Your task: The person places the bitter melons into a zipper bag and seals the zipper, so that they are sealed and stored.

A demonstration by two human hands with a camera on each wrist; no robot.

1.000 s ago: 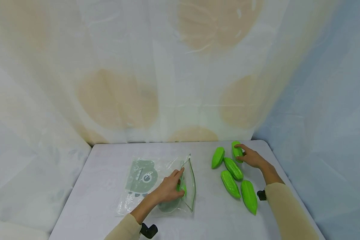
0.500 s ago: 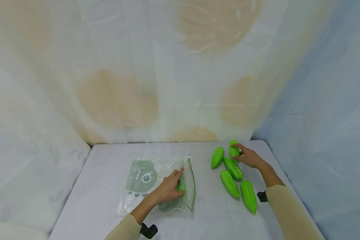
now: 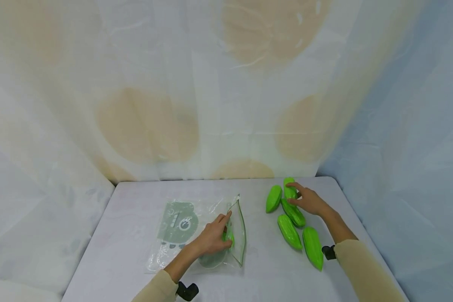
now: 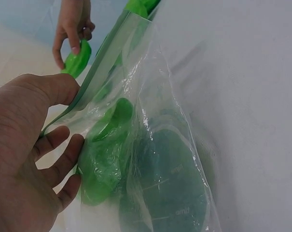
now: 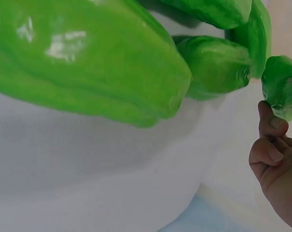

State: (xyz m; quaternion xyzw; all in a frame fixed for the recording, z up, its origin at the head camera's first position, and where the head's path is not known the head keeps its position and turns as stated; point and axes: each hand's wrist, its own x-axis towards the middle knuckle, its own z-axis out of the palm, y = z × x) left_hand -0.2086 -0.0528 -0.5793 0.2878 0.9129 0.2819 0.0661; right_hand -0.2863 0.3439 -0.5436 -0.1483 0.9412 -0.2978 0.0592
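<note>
My right hand (image 3: 308, 200) grips a ridged, elongated green imitation vegetable (image 3: 290, 189) by its sides, near the table's far right corner. The same vegetable (image 5: 281, 87) shows between thumb and fingers in the right wrist view. My left hand (image 3: 211, 237) holds the mouth of a clear zip bag (image 3: 173, 256) with a pale green animal print. In the left wrist view, the thumb and curled fingers lie about the green zip strip (image 4: 100, 67), and the mouth gapes. Inside the bag, near its mouth, lies another green vegetable (image 4: 107, 150), partly hidden by my hand in the head view.
Several more green vegetables lie close together on the right of the table: one at the back (image 3: 274, 199), one under my right hand (image 3: 293, 213), and others nearer (image 3: 290, 232). The white table (image 3: 109, 251) is bounded by hanging sheets at back and sides.
My right hand has moved a little left with the green vegetable, bringing it closer to the others. The left hand and the zip bag have stayed in place.
</note>
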